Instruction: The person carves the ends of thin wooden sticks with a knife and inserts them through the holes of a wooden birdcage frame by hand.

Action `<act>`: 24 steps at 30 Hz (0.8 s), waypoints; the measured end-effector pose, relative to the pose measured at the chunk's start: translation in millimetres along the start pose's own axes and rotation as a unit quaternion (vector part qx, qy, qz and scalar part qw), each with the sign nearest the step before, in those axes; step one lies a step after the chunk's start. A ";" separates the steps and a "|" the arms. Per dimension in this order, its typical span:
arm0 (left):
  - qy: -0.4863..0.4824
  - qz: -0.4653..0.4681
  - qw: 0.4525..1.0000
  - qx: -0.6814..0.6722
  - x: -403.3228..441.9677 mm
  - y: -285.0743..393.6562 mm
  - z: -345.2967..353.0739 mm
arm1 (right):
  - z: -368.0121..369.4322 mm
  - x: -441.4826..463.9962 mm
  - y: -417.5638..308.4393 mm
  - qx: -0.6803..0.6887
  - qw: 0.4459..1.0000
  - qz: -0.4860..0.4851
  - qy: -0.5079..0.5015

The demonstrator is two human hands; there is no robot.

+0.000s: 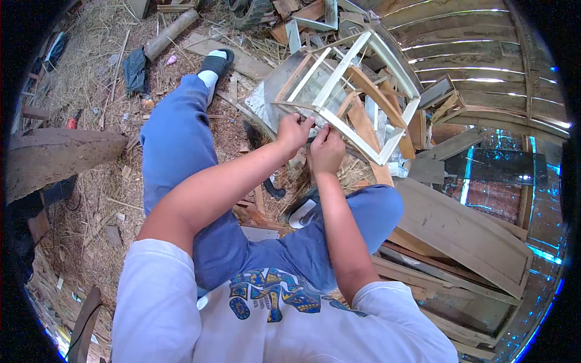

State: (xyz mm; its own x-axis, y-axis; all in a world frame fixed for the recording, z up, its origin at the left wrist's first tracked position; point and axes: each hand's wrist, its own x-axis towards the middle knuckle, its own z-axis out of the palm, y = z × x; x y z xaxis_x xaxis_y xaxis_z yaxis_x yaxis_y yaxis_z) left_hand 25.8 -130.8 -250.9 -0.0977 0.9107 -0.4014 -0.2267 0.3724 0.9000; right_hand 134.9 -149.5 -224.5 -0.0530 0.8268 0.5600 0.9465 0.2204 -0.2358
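A pale wooden frame [348,130] with bars and corner joints leans at the upper right of centre, above my bent knee. Its near corner lies between my hands. My left hand [294,131] is closed at that corner, fingers pinched on something small and dark that I cannot make out. Just to the right, my right hand [327,148] is closed too, thumb and fingertips pressed together against the frame's lower edge; what they hold is too small to tell. Brown boards [365,124] show through the frame's openings.
Wooden panels [466,233] are stacked at the right. A thick beam [66,158] juts in from the left. A log [172,34], a dark cloth [135,71] and a tire [249,13] lie on the straw-covered ground. A slatted wall [466,54] stands at the upper right.
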 end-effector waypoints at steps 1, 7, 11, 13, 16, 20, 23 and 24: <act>-0.001 0.001 1.000 -0.001 3.7 -7.6 2.3 | -1.4 0.5 -1.0 -0.001 1.000 0.000 0.001; -0.010 -0.028 1.000 -0.005 8.2 -10.6 5.4 | -2.8 2.1 -5.4 -0.005 1.000 0.029 -0.004; 0.002 -0.006 1.000 -0.011 3.9 -5.6 5.8 | -4.4 2.0 -2.7 0.018 0.999 0.035 -0.032; 0.006 0.002 1.000 -0.010 4.6 -7.4 5.8 | -3.0 1.6 -0.9 0.030 0.999 0.021 -0.034; -0.006 0.004 1.000 0.002 4.3 -6.1 3.7 | 0.4 1.0 -0.5 0.032 0.998 0.030 -0.036; -0.001 -0.004 1.000 -0.007 5.1 -9.8 6.5 | -0.4 -0.6 -1.0 0.039 0.997 0.043 -0.043; 0.002 -0.006 1.000 -0.014 1.3 -2.6 4.7 | 0.4 -1.6 0.1 0.038 0.996 0.057 -0.054; 0.004 -0.004 1.000 -0.016 1.0 -2.5 4.6 | 1.4 -1.7 1.4 0.030 0.995 0.063 -0.065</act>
State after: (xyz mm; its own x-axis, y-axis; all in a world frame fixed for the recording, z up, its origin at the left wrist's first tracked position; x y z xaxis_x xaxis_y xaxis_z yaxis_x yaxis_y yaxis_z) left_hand 30.7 -130.0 -252.7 -0.1044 0.9060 -0.4102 -0.2589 0.3734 0.8908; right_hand 135.9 -149.8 -226.9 0.0210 0.9091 0.4161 0.9275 0.1376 -0.3475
